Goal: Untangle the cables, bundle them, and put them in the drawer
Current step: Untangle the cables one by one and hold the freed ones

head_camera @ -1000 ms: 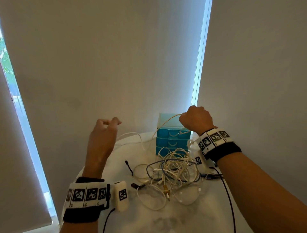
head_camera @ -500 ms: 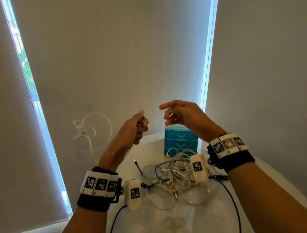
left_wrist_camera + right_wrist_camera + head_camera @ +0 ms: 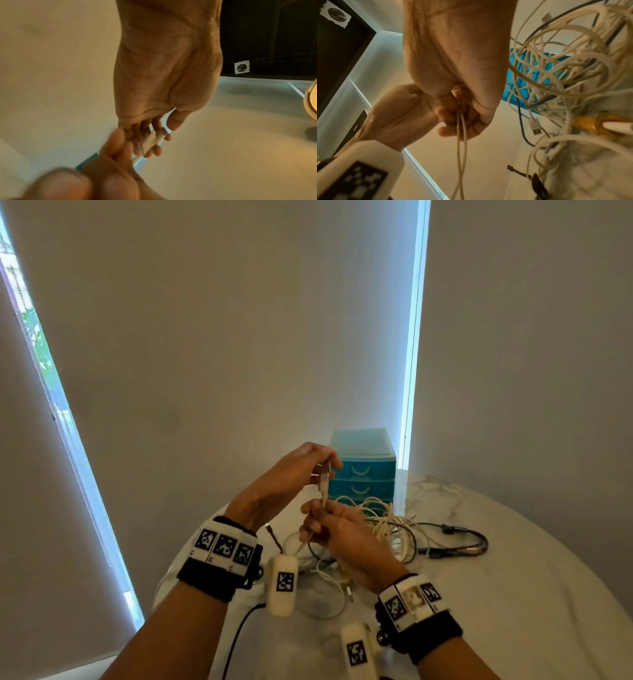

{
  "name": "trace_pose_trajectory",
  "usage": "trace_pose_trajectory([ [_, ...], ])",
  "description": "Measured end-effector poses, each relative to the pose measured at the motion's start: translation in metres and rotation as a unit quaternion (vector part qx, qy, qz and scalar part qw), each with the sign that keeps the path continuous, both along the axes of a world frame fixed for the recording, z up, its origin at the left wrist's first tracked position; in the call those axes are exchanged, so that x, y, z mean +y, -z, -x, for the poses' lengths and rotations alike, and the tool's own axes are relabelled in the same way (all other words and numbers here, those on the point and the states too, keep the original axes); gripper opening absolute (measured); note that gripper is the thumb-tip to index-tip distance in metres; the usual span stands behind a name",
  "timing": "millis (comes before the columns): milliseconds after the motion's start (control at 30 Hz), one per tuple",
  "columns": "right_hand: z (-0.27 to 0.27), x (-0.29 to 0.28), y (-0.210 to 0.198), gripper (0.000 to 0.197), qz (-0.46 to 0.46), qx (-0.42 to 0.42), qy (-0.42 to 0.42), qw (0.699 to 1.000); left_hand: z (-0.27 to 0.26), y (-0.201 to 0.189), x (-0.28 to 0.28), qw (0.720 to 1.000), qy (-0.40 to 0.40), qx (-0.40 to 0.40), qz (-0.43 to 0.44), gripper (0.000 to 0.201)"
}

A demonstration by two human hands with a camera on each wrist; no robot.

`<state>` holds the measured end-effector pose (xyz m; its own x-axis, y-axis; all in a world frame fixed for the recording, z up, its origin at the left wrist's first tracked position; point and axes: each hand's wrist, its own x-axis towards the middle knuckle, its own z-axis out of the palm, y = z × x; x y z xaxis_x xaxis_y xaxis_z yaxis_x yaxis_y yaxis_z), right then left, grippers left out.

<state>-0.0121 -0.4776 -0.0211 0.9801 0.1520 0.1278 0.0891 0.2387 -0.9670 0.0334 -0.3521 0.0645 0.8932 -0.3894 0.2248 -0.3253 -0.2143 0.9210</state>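
My left hand is raised in front of the blue drawer unit and pinches the plug end of a white cable. The left wrist view shows that plug between its fingers. Just below, my right hand grips the same cable. In the right wrist view two strands of the cable hang down out of the right hand's fist. The tangle of white, blue and dark cables lies on the table behind the right hand, against the drawer unit. All drawers look closed.
A round marble table holds everything. A black cable lies to the right of the tangle, and a short dark lead to its left. Blinds hang close behind the table, with its left edge near my left wrist.
Both hands have come together in front of the drawer unit. The cable loop that swung at the left is gone from there. My right hand, open before, now grips the cable below the left.
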Motion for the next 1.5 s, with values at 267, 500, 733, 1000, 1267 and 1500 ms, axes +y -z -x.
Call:
trace_pose_trajectory([
  [267,-0.034,-0.026,-0.020,0.041,-0.351,0.028,0.069,0.933,-0.001,0.055,0.051,0.951,0.129,0.026,-0.280,0.036],
  [500,-0.069,-0.090,-0.064,0.037,-0.310,-0.010,0.208,0.928,-0.023,0.051,0.123,0.987,-0.024,-0.070,-0.145,0.021],
  [733,-0.061,-0.121,-0.083,0.036,-0.260,-0.014,0.260,0.930,-0.053,0.060,0.215,0.957,-0.132,-0.059,-0.252,0.052],
  [1000,-0.050,-0.044,-0.073,0.036,-0.052,-0.037,0.055,0.996,-0.087,0.030,0.244,0.739,-0.212,0.052,-0.638,0.146],
  [1267,-0.031,0.013,-0.061,0.037,0.069,-0.030,0.010,0.997,-0.032,-0.022,0.074,0.982,0.015,-0.072,-0.175,0.085],
  [1500,-0.025,0.017,-0.058,0.035,0.080,-0.052,0.012,0.995,-0.030,-0.025,0.020,0.992,0.002,-0.119,-0.041,0.066],
])
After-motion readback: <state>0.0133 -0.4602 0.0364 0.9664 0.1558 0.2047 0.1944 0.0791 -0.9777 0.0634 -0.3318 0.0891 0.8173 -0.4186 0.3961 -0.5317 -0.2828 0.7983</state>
